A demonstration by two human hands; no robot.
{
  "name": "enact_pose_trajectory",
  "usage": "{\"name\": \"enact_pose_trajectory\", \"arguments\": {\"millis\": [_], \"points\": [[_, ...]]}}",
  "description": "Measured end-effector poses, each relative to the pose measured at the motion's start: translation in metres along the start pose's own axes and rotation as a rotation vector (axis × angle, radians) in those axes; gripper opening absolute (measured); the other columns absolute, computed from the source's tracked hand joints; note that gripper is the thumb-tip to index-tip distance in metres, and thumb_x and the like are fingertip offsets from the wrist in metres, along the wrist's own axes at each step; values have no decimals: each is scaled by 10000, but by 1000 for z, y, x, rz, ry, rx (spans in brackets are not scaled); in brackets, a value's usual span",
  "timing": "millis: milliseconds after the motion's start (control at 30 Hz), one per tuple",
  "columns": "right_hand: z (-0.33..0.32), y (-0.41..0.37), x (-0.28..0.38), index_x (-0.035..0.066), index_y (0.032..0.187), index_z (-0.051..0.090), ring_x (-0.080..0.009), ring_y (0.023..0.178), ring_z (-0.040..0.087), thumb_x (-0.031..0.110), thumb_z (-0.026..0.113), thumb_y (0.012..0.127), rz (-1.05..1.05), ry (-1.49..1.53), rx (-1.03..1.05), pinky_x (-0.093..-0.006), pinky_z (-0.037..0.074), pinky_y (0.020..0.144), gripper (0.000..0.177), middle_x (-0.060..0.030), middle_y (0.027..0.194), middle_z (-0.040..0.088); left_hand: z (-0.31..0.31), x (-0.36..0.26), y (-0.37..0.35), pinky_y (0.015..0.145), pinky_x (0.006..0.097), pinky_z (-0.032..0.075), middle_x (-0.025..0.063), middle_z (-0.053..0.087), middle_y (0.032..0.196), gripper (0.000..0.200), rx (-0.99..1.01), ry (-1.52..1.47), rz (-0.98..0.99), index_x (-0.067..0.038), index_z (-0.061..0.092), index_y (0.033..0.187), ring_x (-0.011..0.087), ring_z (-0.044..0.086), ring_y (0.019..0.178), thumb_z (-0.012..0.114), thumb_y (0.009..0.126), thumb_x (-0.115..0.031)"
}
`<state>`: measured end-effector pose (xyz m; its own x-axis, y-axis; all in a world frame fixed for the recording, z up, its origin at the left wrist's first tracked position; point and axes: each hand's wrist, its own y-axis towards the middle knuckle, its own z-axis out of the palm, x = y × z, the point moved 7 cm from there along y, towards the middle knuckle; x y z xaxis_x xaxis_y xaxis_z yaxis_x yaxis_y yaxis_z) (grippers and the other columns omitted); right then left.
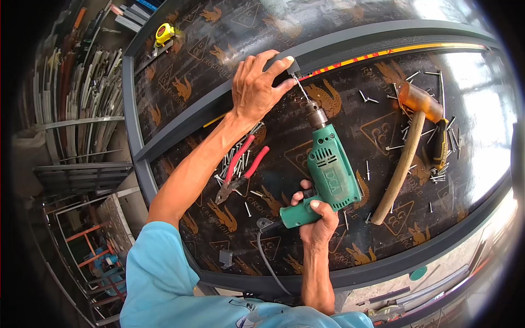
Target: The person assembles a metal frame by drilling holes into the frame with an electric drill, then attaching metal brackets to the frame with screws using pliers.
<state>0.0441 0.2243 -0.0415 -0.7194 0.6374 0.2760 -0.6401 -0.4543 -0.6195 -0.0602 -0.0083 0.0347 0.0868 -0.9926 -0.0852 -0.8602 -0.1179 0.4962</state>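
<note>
A green power drill (331, 172) is gripped by its handle in my right hand (317, 218), with its chuck and thin bit pointing up and away. At the grey metal bar (350, 46), my left hand (260, 85) pinches a small dark grey metal piece (293, 64) between thumb and fingers. The drill bit's tip is at the lower edge of this piece, close to my left thumb. Whether the tip has entered the metal cannot be made out. A yellow and red strip (372, 55) runs along the bar.
Red-handled pliers (239, 168) lie among screws left of the drill. A mallet (407, 147), a yellow-black screwdriver (441, 145) and more screws lie right. A yellow tape measure (164, 34) sits at upper left. The drill's cable (263, 257) runs towards my body.
</note>
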Motion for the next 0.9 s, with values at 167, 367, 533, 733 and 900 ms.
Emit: {"name": "enact_pose_trajectory", "arguments": {"millis": [167,367,533,733,900], "points": [[2,1,-1,-17,1285,475,-265,767,660,40,602,643,6,-6,-6,-384,561,670,657,-198,1025,621,-1,-1,1,794,384,478,53,607,1127,457,-15,-9,2,-171,656,1081,260,590,937,826,679,-311],[15,2,-7,-6,1316,451,-257,812,636,40,612,669,-5,-59,-8,-395,554,732,668,-192,1079,599,1,-1,0,801,377,466,46,610,1119,443,-14,-10,-7,-162,652,1090,252,583,931,811,704,-310],[27,3,-15,-28,1300,445,-238,817,619,30,599,721,37,2,42,-406,541,751,601,-160,1026,594,2,-1,1,811,377,462,38,612,1118,441,4,-22,-8,-161,653,1088,246,578,936,808,703,-309],[27,7,-16,-31,1291,446,-233,788,616,24,593,725,17,9,38,-396,542,729,587,-159,1003,594,2,-2,2,818,379,458,37,617,1115,439,18,-28,-11,-155,656,1084,247,577,941,809,697,-296],[31,8,-9,-28,1293,445,-235,792,629,13,590,715,-1,-53,21,-387,551,711,598,-163,1010,595,2,-2,2,812,377,457,40,621,1121,439,11,1,-17,-147,659,1074,249,577,937,813,688,-289]]}}
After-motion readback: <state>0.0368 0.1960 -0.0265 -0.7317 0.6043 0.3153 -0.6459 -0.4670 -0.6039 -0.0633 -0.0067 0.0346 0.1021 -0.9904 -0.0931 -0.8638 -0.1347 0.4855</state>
